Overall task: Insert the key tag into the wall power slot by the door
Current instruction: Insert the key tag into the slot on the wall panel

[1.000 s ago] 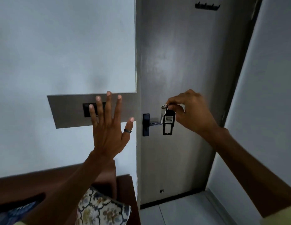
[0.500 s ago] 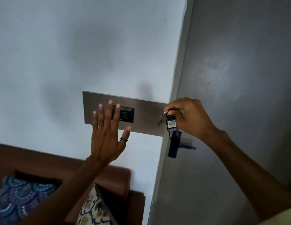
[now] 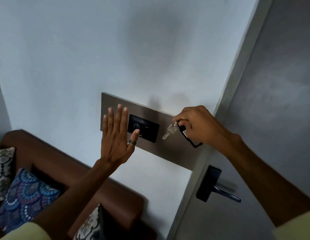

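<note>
The black power slot unit (image 3: 147, 130) sits in a brushed metal plate (image 3: 169, 146) on the white wall, left of the grey door. My right hand (image 3: 199, 125) pinches a black key tag (image 3: 188, 138) just right of the slot, in front of the plate's right end. A silver key (image 3: 169, 131) dangles from the tag's ring toward the slot. My left hand (image 3: 116, 135) is flat and spread over the plate's left part, its thumb tip overlapping the slot unit's lower left. It wears a dark ring.
The grey door (image 3: 265, 118) fills the right side, with a black handle (image 3: 218, 187) below my right forearm. A brown sofa (image 3: 92, 170) with patterned cushions (image 3: 26, 198) stands below the plate at lower left.
The view has closed in on the plate. My right hand has carried the key tag left from the door edge to in front of the plate, and the key now swings free.
</note>
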`<state>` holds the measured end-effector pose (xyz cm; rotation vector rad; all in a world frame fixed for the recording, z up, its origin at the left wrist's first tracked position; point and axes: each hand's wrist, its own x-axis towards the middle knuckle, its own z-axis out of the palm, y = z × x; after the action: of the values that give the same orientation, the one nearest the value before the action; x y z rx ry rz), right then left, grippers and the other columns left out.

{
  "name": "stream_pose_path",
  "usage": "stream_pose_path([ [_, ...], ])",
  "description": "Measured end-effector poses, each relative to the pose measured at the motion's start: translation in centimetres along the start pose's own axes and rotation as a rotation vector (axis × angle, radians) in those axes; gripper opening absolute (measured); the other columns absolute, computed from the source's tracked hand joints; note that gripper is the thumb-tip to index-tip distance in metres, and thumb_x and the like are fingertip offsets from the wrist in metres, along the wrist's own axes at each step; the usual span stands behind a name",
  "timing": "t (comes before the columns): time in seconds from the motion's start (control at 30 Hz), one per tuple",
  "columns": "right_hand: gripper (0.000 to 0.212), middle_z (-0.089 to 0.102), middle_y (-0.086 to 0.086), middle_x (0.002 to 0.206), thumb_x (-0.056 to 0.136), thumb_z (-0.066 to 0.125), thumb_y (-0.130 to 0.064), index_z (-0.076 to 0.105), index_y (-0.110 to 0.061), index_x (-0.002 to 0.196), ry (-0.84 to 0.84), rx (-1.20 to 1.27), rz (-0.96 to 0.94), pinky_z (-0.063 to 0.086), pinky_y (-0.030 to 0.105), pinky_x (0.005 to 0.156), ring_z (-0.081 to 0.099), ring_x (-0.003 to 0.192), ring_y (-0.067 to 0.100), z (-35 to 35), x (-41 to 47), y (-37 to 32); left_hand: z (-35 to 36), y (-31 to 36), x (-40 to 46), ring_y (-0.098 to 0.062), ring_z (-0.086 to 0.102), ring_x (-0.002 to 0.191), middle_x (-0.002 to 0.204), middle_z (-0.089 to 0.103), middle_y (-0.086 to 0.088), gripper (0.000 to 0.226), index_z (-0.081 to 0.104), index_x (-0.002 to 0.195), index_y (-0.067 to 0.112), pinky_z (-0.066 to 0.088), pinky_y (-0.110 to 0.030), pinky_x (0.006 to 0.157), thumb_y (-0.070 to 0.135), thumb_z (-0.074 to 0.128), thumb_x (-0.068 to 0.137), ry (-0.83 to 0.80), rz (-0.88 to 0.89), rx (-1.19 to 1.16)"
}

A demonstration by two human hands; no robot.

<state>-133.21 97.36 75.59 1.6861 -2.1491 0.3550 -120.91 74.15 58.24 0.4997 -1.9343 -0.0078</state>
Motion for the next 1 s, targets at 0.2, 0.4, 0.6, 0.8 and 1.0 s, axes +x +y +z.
stream_pose_path([
  [0.2, 0.024, 0.078, -0.001, 0.092, 0.086, 0.064, -0.006, 0.079, -0.018, 0.099, 0.082, 0.103, -0.009, 0.052, 0.021, 0.073, 0.063, 0.072, 0.009, 2.9, 4.8, 2.9, 3.4, -2.0, 1.6, -0.035, -0.002, 0.168, 0.18, 0.009, -0.013, 0.078, 0.018, 0.171, 0.007, 0.006, -0.053, 0.137, 0.055, 0.033, 0.111, 0.005, -0.046, 0.062],
  [0.4, 0.014, 0.08, -0.004, 0.079, 0.08, 0.073, -0.013, 0.08, -0.022, 0.087, 0.155, 0.201, 0.043, 0.054, 0.016, 0.076, 0.068, 0.066, 0.001, 5.9, 9.5, 3.2, 7.0, -7.1, 2.8, -0.033, -0.002, 0.168, 0.181, 0.008, -0.012, 0.071, 0.017, 0.172, 0.01, 0.004, -0.049, 0.137, 0.045, 0.033, 0.112, -0.034, 0.005, 0.101],
  [0.6, 0.012, 0.081, -0.004, 0.079, 0.08, 0.075, -0.014, 0.08, -0.022, 0.087, 0.231, 0.274, 0.114, 0.049, 0.01, 0.072, 0.069, 0.066, -0.001, 10.7, 13.2, 2.4, 11.2, -11.7, 4.3, -0.036, 0.004, 0.167, 0.179, 0.015, -0.016, 0.066, 0.024, 0.17, 0.008, 0.015, -0.06, 0.134, 0.039, 0.034, 0.112, -0.083, 0.087, 0.049],
  [0.8, 0.011, 0.081, 0.003, 0.083, 0.081, 0.075, -0.005, 0.08, -0.01, 0.089, 0.437, 0.323, 0.162, 0.056, 0.016, 0.075, 0.073, 0.071, 0.009, 14.2, 14.6, 1.9, 15.4, -14.4, 7.2, -0.036, 0.003, 0.167, 0.179, 0.012, -0.02, 0.067, 0.017, 0.171, 0.009, 0.004, -0.052, 0.137, 0.04, 0.028, 0.113, -0.048, 0.074, -0.03],
  [1.0, 0.015, 0.08, 0.0, 0.082, 0.08, 0.071, -0.005, 0.08, -0.014, 0.087, 0.448, 0.245, 0.197, 0.059, 0.025, 0.075, 0.074, 0.072, 0.009, 14.6, 14.6, 2.8, 18.7, -14.9, 7.3, -0.046, 0.012, 0.164, 0.174, 0.017, -0.03, 0.067, 0.019, 0.169, 0.001, 0.01, -0.059, 0.135, 0.041, 0.021, 0.115, 0.06, 0.094, -0.084],
])
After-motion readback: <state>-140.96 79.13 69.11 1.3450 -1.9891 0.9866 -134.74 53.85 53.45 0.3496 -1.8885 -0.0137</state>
